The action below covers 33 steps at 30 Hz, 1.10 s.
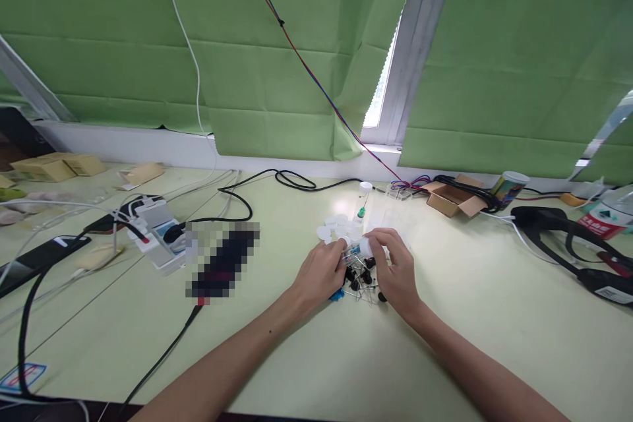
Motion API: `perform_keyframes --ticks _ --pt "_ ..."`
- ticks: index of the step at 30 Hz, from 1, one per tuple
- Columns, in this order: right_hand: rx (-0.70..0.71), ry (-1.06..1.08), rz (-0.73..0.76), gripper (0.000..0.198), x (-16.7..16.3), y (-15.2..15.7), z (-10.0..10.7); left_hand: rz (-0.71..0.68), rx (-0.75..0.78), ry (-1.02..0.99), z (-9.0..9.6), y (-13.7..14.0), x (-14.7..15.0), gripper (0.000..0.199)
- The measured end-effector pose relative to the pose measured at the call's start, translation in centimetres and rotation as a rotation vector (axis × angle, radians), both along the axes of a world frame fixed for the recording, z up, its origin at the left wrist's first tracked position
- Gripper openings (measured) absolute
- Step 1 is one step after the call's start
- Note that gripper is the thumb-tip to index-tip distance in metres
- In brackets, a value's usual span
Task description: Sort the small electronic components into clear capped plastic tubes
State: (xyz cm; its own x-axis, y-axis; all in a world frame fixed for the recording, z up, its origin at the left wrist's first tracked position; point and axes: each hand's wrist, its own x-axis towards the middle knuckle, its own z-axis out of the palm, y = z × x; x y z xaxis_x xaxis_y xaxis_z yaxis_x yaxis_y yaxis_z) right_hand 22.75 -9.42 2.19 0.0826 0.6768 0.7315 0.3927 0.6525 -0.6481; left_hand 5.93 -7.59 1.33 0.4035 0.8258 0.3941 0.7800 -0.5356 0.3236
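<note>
A small clear vial (pixel 352 251) with something blue inside lies sideways between my hands. My left hand (pixel 324 268) is closed around its left end. At the other end, the fingers of my right hand (pixel 397 268) pinch the vial's white cap (pixel 366 248). Below my hands is a pile of black-headed parts with thin metal legs (pixel 363 277), partly hidden by my fingers. A blue piece (pixel 337 295) sits beside my left hand. Just beyond stand another capped vial (pixel 363 200) with green contents and several loose white caps (pixel 329 229).
To the left are a pixelated dark object (pixel 225 264) with a cable and a white power strip (pixel 161 237). At the back right, a small open cardboard box (pixel 452 198) stands near a can (pixel 509 188). A black headset-like device (pixel 568 244) and a bottle (pixel 608 211) lie farther right.
</note>
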Motion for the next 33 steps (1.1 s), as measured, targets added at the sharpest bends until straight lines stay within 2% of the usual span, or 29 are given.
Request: perform_keyframes --ticks 10,19,33 --pt "0.085 -0.106 0.003 0.023 0.09 0.08 -0.26 -0.005 0.001 0.033 0.1 -0.06 0.05 0.014" --pt "0.059 -0.196 -0.019 0.021 0.17 0.15 -0.84 -0.013 -0.003 0.03 0.29 -0.01 -0.06 0.016" --pt "-0.168 -0.321 0.007 0.016 0.33 -0.04 -0.63 -0.078 0.117 0.158 0.91 -0.07 -0.04 0.018"
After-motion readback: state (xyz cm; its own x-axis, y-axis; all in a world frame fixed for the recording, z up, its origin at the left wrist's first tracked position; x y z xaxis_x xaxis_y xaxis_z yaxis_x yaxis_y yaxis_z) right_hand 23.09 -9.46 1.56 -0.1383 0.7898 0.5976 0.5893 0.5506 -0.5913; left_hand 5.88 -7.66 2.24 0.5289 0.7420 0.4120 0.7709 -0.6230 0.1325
